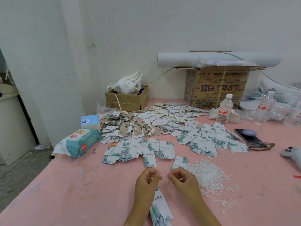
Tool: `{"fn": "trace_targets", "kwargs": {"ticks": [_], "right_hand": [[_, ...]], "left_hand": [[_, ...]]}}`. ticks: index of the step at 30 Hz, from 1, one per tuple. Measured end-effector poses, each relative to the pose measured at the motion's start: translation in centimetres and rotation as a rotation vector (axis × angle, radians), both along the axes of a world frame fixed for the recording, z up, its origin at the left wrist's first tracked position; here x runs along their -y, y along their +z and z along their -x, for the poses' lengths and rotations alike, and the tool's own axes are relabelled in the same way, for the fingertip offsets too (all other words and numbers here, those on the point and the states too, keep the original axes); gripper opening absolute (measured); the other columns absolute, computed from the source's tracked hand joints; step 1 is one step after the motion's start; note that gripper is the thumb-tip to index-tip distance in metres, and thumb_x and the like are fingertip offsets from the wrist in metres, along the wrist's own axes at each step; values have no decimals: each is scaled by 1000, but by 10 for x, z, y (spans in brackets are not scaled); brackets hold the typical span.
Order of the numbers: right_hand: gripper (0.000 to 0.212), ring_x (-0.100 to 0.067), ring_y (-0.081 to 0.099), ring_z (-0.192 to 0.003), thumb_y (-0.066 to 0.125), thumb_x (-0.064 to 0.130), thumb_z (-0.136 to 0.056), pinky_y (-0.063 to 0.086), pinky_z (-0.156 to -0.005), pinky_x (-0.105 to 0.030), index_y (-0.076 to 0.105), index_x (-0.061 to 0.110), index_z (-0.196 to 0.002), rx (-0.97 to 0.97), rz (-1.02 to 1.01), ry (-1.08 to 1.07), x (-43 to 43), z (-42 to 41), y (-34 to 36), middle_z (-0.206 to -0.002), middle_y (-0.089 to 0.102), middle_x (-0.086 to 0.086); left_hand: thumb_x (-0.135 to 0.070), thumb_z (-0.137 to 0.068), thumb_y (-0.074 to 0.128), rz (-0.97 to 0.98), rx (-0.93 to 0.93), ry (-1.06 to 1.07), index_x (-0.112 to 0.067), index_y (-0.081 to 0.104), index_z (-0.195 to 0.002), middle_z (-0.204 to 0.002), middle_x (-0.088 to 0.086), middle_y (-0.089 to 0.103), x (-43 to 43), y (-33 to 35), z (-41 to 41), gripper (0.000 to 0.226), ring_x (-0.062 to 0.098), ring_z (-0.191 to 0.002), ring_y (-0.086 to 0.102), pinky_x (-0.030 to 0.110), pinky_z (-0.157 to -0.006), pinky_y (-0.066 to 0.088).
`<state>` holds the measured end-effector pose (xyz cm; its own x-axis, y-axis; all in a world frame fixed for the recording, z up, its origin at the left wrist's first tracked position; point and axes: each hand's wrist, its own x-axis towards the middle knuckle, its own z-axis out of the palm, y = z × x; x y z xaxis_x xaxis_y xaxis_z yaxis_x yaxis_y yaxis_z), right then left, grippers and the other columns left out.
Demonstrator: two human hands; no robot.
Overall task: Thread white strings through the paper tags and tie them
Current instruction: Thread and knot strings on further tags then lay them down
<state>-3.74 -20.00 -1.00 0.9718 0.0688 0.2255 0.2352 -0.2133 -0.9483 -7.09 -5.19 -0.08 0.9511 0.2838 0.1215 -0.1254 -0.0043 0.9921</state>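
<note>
Nearest, a leaf-printed paper tag [161,209] sits just below the left grip [147,180], partly hidden by its wrist, over the pink bench [65,193]. The left grip and the right grip [180,178] are close together, fingertips nearly meeting. Each has curled fingers and its thumb pressed to the forefinger. They appear to pinch a thin white string [163,175] between them, though it is barely visible. Just right of the right grip lies a tangle of loose strings [211,178]. Beyond both grips, fanned tags [154,150] lie flat, with a tag heap [162,118] farther off. Far left of the left grip is a wet-wipes pack [79,142]. Well beyond the right grip stands a water bottle [224,110].
</note>
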Motion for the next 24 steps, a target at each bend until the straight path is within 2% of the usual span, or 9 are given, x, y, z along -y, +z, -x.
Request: {"fn": "trace_targets", "kwargs": {"ticks": [3,7,9,13,17,24], "right_hand": [[14,-11,55,-61,71,14,-81,42,-57,-24,70,25,-73,25,-10,23,0,1,1,-69,67,-2],[15,-13,57,-61,70,7,-83,43,-58,-27,69,19,-74,37,-40,37,1,3,7,-69,68,-5],[14,-14,58,-62,70,8,-83,43,-58,-27,69,19,-75,41,-47,36,1,3,6,-69,67,-5],[11,-8,57,-58,71,14,-83,42,-55,-21,70,22,-76,44,-40,18,0,1,1,-66,66,2],[8,-6,58,-58,71,18,-82,42,-54,-17,70,24,-77,43,-45,18,0,-2,-4,-66,67,3],[1,-4,58,-60,71,25,-80,44,-55,-15,72,24,-79,53,-16,38,-1,-3,-5,-68,67,5]], "left_hand": [[-2,-89,60,32,13,0,-6,63,-82,-80,2,76,-1,1,0,9,19,-70,60,16,-59,45],[-3,-87,65,111,-5,-1,-9,64,-85,-80,5,76,-3,1,1,6,12,-64,61,20,-58,47],[-6,-85,70,119,-14,-16,-17,69,-83,-80,5,76,-2,1,1,11,8,-64,64,23,-61,48],[-8,-78,77,100,-1,-12,-28,77,-83,-83,1,76,-1,2,0,20,12,-78,70,21,-69,53],[-9,-75,80,123,-24,-1,-27,79,-82,-84,1,77,0,2,1,19,12,-77,70,23,-68,54],[-7,-77,79,72,-21,34,-22,77,-76,-79,-2,76,2,3,1,15,10,-72,65,16,-66,52]]}}
